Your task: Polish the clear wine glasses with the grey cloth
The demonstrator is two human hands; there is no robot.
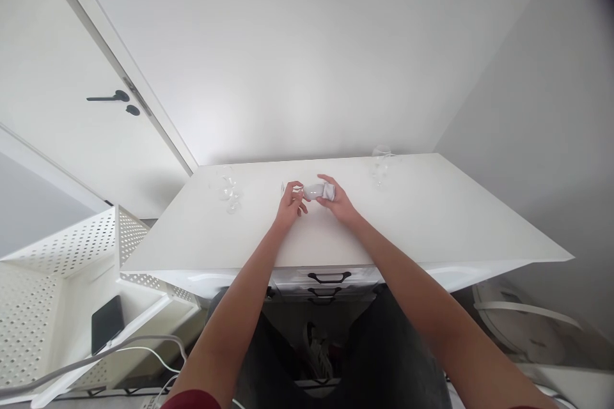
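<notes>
A clear stemmed glass point(307, 190) lies sideways between my hands above the middle of the white table point(432, 217). My left hand point(291, 206) is closed around its stem end. My right hand point(336, 199) presses a white cloth point(327, 190) into the bowl end, fingers curled round it. Both arms reach forward from the near edge.
Clear glasses point(229, 190) stand at the table's far left and another glass point(381, 163) at the far right. Drawers with black handles point(329, 277) sit below the table front. A white perforated rack point(71, 249) stands left, a door with a black handle point(110, 98) behind it.
</notes>
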